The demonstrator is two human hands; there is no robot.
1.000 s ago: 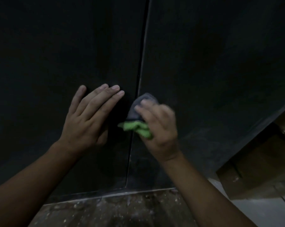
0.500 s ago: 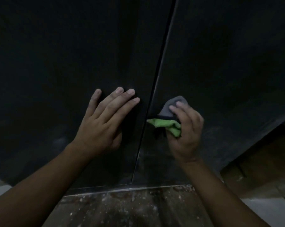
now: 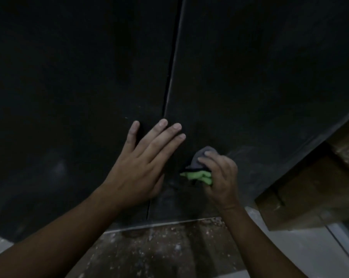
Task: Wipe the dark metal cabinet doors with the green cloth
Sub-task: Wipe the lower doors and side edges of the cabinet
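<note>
The green cloth (image 3: 199, 176) is bunched against the lower right door (image 3: 249, 87), your right hand (image 3: 221, 177) curled tight round it. Your left hand (image 3: 141, 165) lies flat on the left door (image 3: 79, 77), fingers straight, tips crossing the seam (image 3: 169, 87).

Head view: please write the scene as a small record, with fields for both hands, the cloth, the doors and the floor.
left hand: flat, fingers straight, lies across the seam between the doors
right hand: grips the cloth, low on the right door
cloth: green with a grey part, bunched, against the right door
doors: dark, closed, pale smears low down
floor: dark, speckled with pale bits
lighting: dim
</note>
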